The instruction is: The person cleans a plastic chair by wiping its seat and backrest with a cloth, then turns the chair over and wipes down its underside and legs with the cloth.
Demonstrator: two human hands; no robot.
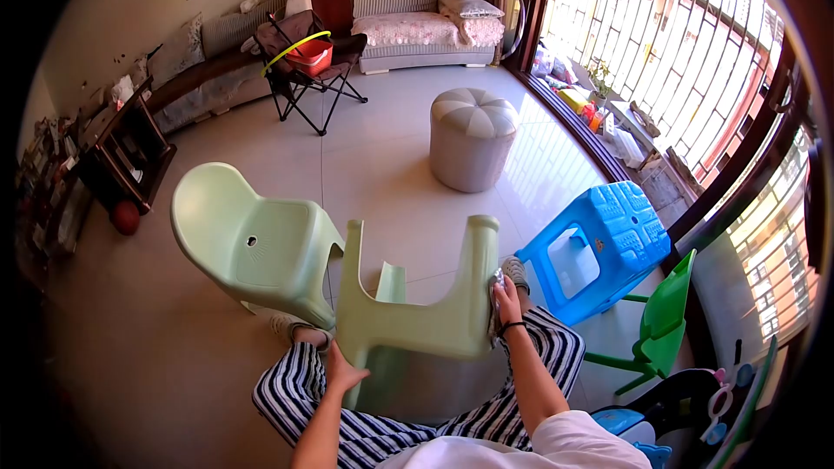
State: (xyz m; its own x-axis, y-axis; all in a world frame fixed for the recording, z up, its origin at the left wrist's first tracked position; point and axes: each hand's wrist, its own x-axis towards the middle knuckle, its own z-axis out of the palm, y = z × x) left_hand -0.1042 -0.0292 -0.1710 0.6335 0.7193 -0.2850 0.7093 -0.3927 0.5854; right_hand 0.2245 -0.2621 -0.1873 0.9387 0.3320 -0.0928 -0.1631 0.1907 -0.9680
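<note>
Right hand (507, 300) grasping crumpled cloth (496, 308) | smooth, tipped pale-green plastic chair (421, 326) | left hand (345, 371) gripping curved edge

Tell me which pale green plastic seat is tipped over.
The tipped seat is between the left hand and right hand; the other chair, farther left, stands upright.

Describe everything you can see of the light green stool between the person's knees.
The stool is pale green, smooth and looks like molded plastic. It is tipped over, not standing on its feet, with broad legs and curved cutouts between them; two legs point away from the person. The left hand is on its near left part, and the right hand holds a grayish cloth against its right side. No cracks show; its far underside is hidden.
</note>
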